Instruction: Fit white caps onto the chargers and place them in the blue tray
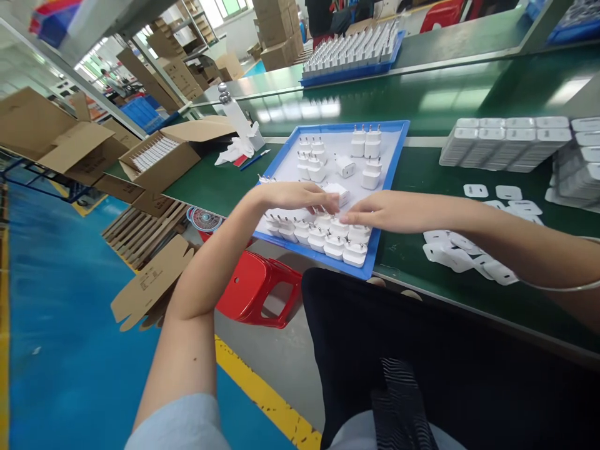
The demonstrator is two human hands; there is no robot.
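Observation:
A blue-rimmed tray (398, 150) with a white bottom lies on the green bench, bearing rows of white plug chargers (334, 246) that stand with their pins up. Over its near half my left hand (309, 197) reaches in, fingers bent against a white charger (341, 192); the thumb is hidden. From the right comes my right hand (370, 211), its fingers stretched out toward that charger and just above the near rows. Nothing shows in its grasp. Another charger (345, 167) rests on its side mid-tray.
Loose white covers (462, 253) lie right of the tray, below stacked white pieces (506, 144). A second blue tray (351, 75) of chargers stands at the back. Left are a bottle (234, 115), a blue pen (253, 159) and an open carton (164, 162). Below is a red stool (248, 287).

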